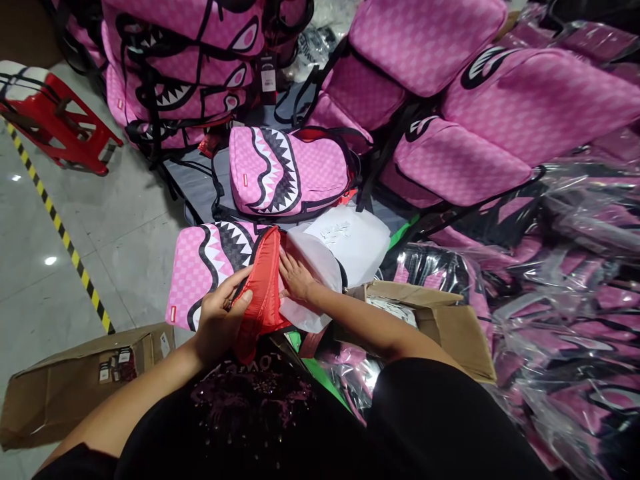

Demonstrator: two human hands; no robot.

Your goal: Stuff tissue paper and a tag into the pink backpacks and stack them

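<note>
A pink checkered backpack (200,267) with a shark-mouth print lies in front of me, its red-lined opening (263,293) spread wide. My left hand (220,317) grips the edge of that red lining, fingers curled round it. My right hand (296,275) presses flat, fingers spread, on white stuffing paper (325,260) at the mouth of the opening. A second backpack of the same kind (287,170) lies just beyond.
Stacks of pink backpacks (185,60) fill the back and right (525,100). Backpacks in clear plastic bags (565,287) pile up at right. An open cardboard box (440,320) sits by my right arm, a flattened one (75,380) at left. A red stool (55,113) stands beyond a yellow-black floor line (63,230).
</note>
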